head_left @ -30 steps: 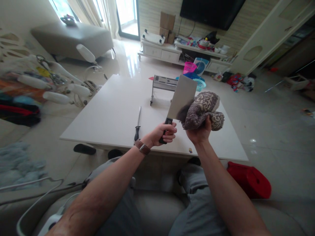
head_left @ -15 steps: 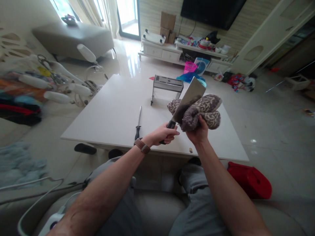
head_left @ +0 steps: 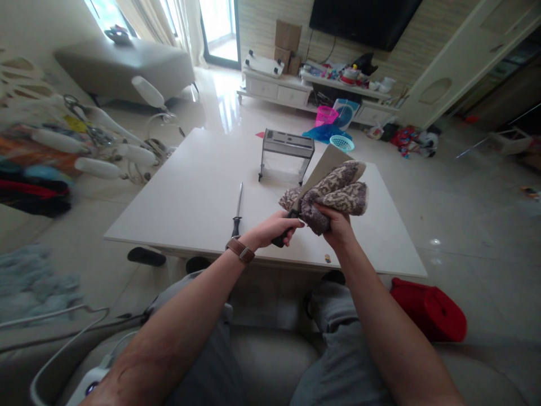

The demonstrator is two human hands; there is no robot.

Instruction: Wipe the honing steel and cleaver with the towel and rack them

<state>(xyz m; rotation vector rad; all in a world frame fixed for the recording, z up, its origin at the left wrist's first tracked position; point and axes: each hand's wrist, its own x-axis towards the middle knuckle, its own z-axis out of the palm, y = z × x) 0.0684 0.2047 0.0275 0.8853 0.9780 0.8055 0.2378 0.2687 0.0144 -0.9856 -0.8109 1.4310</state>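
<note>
My left hand (head_left: 276, 230) is closed around the black handle of a cleaver (head_left: 328, 164), whose wide blade points up and away to the right. A brown and cream patterned towel (head_left: 343, 189) is bunched around the blade, hiding much of its lower part. My right hand (head_left: 337, 226) grips the towel from below and the right, with its thumb on top. To the left on the white table lies a honing steel (head_left: 238, 211) with a black handle. Behind the cleaver, a grey knife block (head_left: 288, 148) with slots in its top stands on the table.
The white table (head_left: 169, 197) spans the area before me. A small yellow sticker (head_left: 327, 258) is near its front edge. A red bin-like object (head_left: 429, 310) sits at the lower right. Baskets, including a pale blue one (head_left: 341, 143), are on the floor beyond. A floor lamp (head_left: 101, 121) stands at left.
The towel and my right hand have shifted left and slightly down along the blade toward the handle. The cleaver has turned, showing its blade at a different angle.
</note>
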